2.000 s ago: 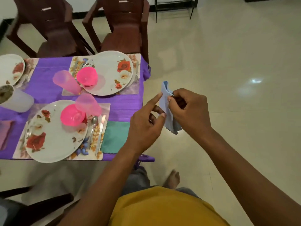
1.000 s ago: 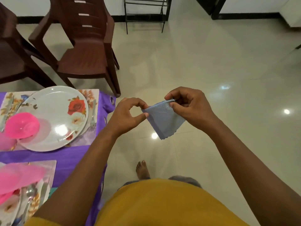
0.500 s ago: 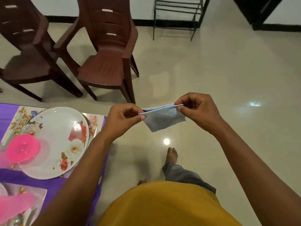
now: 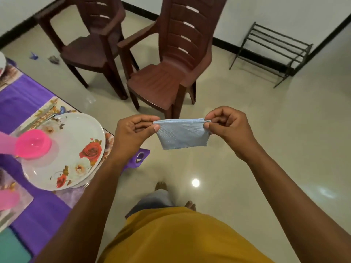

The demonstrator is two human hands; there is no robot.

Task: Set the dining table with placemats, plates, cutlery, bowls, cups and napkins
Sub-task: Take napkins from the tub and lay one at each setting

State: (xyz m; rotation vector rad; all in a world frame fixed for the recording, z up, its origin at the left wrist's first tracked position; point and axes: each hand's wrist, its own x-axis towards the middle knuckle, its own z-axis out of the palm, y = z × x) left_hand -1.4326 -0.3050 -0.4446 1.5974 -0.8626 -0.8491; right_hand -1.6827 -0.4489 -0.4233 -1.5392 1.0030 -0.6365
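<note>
We hold a folded light-blue napkin out in front of us, stretched flat between both hands above the floor. Our left hand pinches its upper left corner between thumb and forefinger, and our right hand pinches the upper right corner the same way, the other fingers curled in. The cloth shows a fine ribbed weave, a straight doubled top edge, and a lower edge hanging free with a slight zigzag trim at the right. To the left of our left hand, a floral plate carries an upturned pink bowl. Beyond the hands stand two brown chairs.
</note>
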